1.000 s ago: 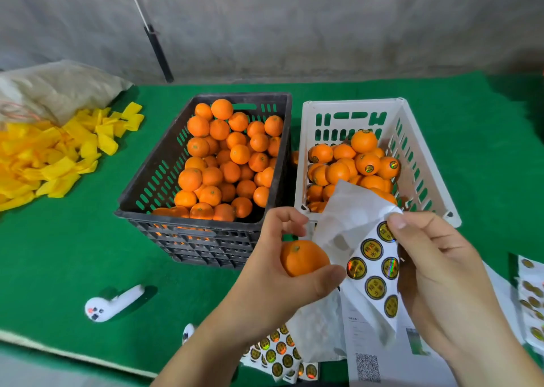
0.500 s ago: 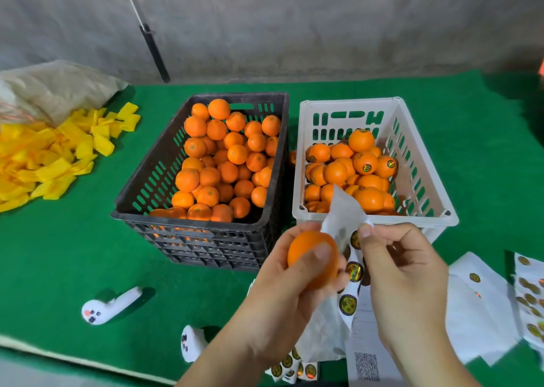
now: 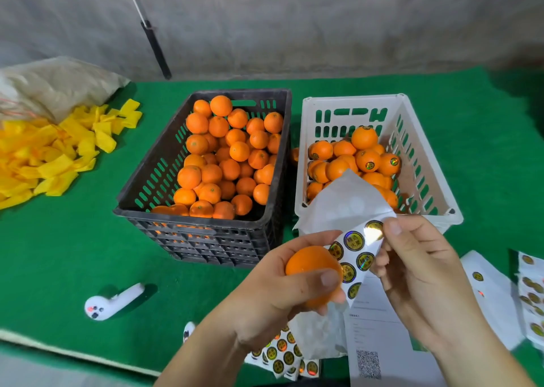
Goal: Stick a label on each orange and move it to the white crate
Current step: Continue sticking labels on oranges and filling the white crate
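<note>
My left hand (image 3: 282, 292) grips a bare orange (image 3: 309, 264) in front of the crates. My right hand (image 3: 418, 272) pinches the top edge of a label sheet (image 3: 353, 248) with round gold stickers, held against the orange's right side; its backing paper curls up over the white crate's front rim. The black crate (image 3: 153, 180) is heaped with unlabelled oranges (image 3: 223, 163). To its right stands the white crate (image 3: 424, 177), which holds several labelled oranges (image 3: 365, 157).
More label sheets lie near the front edge (image 3: 282, 357) and at the far right (image 3: 530, 298). A printed paper with a QR code (image 3: 371, 360) lies under my hands. Yellow wrappers (image 3: 44, 157) and a sack (image 3: 56, 86) sit at the left, and a white device (image 3: 112, 301) lies on the green cloth.
Both hands came close together, then eased apart. The sheet now faces me with its stickers showing beside the orange, and my right hand has shifted up to its top edge.
</note>
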A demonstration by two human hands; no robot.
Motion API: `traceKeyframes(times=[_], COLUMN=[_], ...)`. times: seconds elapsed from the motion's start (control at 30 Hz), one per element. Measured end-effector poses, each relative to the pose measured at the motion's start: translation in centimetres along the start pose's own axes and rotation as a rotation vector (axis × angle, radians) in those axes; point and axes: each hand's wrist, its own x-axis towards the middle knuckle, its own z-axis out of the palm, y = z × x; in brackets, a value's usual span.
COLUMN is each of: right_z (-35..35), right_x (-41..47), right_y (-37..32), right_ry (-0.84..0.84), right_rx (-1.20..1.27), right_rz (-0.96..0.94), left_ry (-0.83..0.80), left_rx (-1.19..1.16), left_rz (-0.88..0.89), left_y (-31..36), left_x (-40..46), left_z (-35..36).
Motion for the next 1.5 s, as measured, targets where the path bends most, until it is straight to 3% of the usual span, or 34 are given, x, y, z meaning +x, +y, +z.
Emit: traceKeyframes(times=[0.1,0.17,0.27,0.33,0.4,0.53,0.73,0.87,1.03,1.17,1.27,1.3,1.37,1.43,1.5], right_z=[-0.6,-0.8,-0.6,0.8,2.0,2.4,0.6,1.1,1.0,0.9,0.7,0.6,0.4,0.2,-0.1], right_x=[0.3,0.4,-0.4,-1.3,-1.8,-1.6,-1.1,-1.5,-1.4,-0.1,2.6,3.7,5.4,6.2,5.8], right_y=[-0.6,-1.0,-1.8,-1.7,-1.0,-0.8,-1.5,0.3,0.9,-0.1,-1.3,-1.5,-1.5,-0.9,0.4], right_ry=[-0.001,0.104,0.225,0.102,-0.104,-0.284,-0.546,-0.445,-0.434,-0.451,-0.242,-0.12,0.021,-0.038,-0.153], right_rx=[0.118,0.053,-0.393,-0.701,-0.93,-1.012,-1.259,-1.255,-1.17,-1.068,-1.07,-1.089,-1.079,-0.979,-0.632], right_rz=[0.05,-0.077,-0.525,-0.751,-0.847,-0.723,-0.684,-0.637,-0.788,-0.891,-0.938,-0.872,-0.532,-0.114,0.307], left_ry=[-0.031,0.002,0.045,0.044,0.033,0.081,0.14,0.109,0.075,0.217,0.328,0.328,0.258,0.18,0.12], left_rx=[-0.023,-0.065,-0.163,-0.234,-0.268,-0.357,-0.486,-0.535,-0.444,-0.268,-0.17,-0.164,-0.204,-0.246,-0.231], left_rz=[0.018,0.022,0.017,-0.006,-0.02,-0.054,-0.135,-0.169,-0.12,0.009,0.144,0.177,0.25,0.324,0.381], left_y=[-0.1,-0.3,-0.5,-0.5,-0.5,-0.8,-1.1,-0.7,0.4,0.3,0.0,0.1,0.5,1.2,1.8], left_x=[0.1,0.1,0.3,0.5,0.7,0.9,1.3,1.4,1.3,2.2,3.0,3.1,3.6,4.1,5.1], left_z=[-0.2,-0.3,-0.2,0.4,1.0,1.1,1.2,1.3,1.0,0.3,-1.2,-1.6,-2.5,-3.5,-4.4])
